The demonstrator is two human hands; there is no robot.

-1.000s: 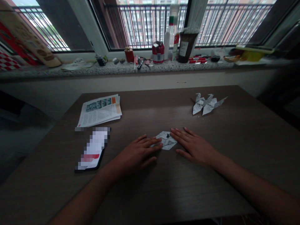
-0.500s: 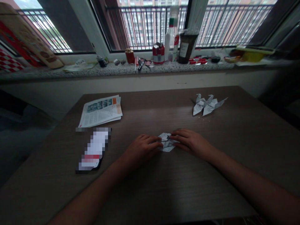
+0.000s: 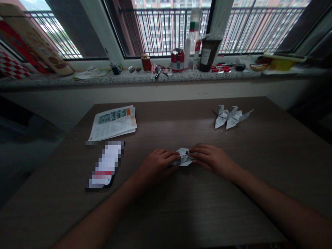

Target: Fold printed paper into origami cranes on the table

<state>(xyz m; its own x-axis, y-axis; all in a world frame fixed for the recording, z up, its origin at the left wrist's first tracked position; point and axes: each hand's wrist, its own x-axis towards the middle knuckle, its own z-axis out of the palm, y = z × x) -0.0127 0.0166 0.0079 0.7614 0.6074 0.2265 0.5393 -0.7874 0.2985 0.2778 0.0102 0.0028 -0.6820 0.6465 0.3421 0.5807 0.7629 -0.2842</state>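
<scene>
A small piece of folded printed paper (image 3: 184, 159) lies on the brown table between my hands, its creased middle showing. My left hand (image 3: 160, 162) grips its left edge, fingertips on top and the thumb low at the side. From the other side, my right hand (image 3: 213, 159) has its fingers together on the paper's right edge. The fingertips of both hands partly cover the paper. Beyond my right hand, folded paper cranes (image 3: 230, 117) stand close together near the back of the table.
Left of my hands lies a phone (image 3: 106, 166) with a blurred screen, below a folded newspaper (image 3: 114, 123). On the windowsill behind are a red can (image 3: 177, 60), a dark cup (image 3: 206, 53), bottles and small items. The table (image 3: 166, 207) stretches toward me.
The fingers have shifted slightly on the folded paper, and less of its right edge shows. The whole view has moved a little; the other things on the table stay put.
</scene>
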